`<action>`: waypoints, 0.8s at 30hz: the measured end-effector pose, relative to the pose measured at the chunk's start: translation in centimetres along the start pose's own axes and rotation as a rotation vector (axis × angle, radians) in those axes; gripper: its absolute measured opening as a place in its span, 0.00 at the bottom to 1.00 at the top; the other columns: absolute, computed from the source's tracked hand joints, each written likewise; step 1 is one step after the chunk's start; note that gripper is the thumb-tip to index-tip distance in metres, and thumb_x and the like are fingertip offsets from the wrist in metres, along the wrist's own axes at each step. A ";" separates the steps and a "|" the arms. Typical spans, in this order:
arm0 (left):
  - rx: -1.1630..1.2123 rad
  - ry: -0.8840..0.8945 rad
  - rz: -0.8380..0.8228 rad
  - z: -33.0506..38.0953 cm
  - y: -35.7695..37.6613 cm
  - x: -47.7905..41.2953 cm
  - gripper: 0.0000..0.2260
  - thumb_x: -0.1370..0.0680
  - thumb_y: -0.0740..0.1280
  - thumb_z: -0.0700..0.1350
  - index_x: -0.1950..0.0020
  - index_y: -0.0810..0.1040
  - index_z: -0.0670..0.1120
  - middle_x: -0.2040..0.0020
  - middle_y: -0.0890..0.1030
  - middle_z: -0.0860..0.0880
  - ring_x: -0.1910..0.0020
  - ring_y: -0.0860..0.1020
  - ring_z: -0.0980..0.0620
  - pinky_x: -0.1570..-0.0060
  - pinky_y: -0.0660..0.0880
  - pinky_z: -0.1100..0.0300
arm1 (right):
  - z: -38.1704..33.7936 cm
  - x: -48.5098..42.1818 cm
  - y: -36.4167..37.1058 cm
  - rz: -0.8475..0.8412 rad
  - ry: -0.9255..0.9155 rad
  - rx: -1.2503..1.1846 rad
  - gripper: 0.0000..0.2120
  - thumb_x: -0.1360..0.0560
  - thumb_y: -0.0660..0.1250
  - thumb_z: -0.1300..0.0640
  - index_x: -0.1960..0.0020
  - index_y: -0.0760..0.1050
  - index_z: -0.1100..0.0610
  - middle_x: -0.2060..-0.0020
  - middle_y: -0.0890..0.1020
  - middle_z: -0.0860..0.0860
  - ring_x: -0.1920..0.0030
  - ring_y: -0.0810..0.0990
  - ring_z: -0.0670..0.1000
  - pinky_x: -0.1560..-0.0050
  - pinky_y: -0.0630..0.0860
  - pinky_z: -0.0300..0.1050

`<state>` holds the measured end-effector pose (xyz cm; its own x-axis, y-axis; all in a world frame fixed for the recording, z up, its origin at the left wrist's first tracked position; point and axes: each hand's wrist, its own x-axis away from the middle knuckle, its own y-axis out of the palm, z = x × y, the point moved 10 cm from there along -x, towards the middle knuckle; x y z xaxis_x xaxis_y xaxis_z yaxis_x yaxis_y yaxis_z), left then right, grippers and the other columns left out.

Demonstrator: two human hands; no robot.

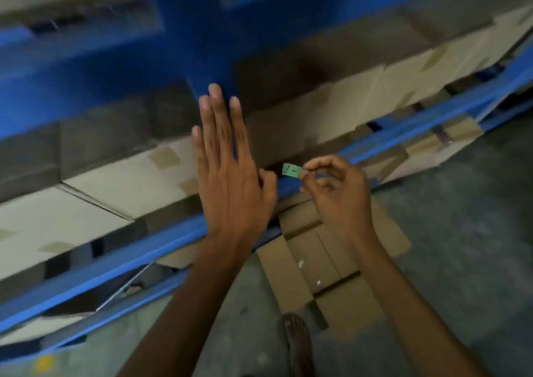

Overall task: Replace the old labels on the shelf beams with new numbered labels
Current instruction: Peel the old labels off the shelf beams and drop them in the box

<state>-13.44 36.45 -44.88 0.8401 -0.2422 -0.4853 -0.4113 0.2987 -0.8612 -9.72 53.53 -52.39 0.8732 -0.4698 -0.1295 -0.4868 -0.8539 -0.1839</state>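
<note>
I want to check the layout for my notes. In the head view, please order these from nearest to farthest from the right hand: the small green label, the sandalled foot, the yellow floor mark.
1. Small green label: pinched in the right hand.
2. Sandalled foot: below, on the floor.
3. Yellow floor mark: far bottom-left corner.

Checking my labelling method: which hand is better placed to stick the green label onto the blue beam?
Probably the right hand: it already pinches the green label just in front of the blue beam. The left hand is open, flat and empty.
</note>
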 end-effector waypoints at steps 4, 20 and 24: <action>0.032 -0.021 -0.078 -1.1 8.4 4.7 0.46 0.27 0.70 0.46 0.16 0.48 0.35 0.17 0.47 0.31 0.17 0.45 0.32 0.18 0.46 0.39 | 12.5 3.6 0.7 -0.014 0.153 0.143 0.04 0.27 0.75 0.64 0.57 0.82 0.57 0.62 0.86 0.48 0.61 0.85 0.45 0.57 0.81 0.39; -0.061 -0.166 -0.404 -6.7 39.7 22.3 0.48 0.33 0.69 0.40 0.16 0.49 0.37 0.18 0.50 0.28 0.18 0.48 0.29 0.19 0.44 0.39 | 59.2 14.9 0.4 0.011 0.996 0.419 0.07 0.28 0.75 0.59 0.51 0.86 0.60 0.52 0.88 0.53 0.48 0.86 0.50 0.43 0.80 0.39; -0.041 -0.218 -0.347 -7.0 43.4 23.4 0.46 0.33 0.69 0.39 0.18 0.53 0.33 0.20 0.54 0.24 0.20 0.52 0.25 0.19 0.45 0.38 | 65.8 16.1 -0.2 0.004 1.125 0.444 0.09 0.26 0.75 0.56 0.48 0.86 0.58 0.50 0.88 0.53 0.45 0.86 0.49 0.39 0.81 0.43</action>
<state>-14.08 37.29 -94.66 0.9849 -0.1190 -0.1254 -0.1006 0.1953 -0.9756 2.79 60.85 -118.53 0.2969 -0.5923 0.7490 -0.2628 -0.8047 -0.5323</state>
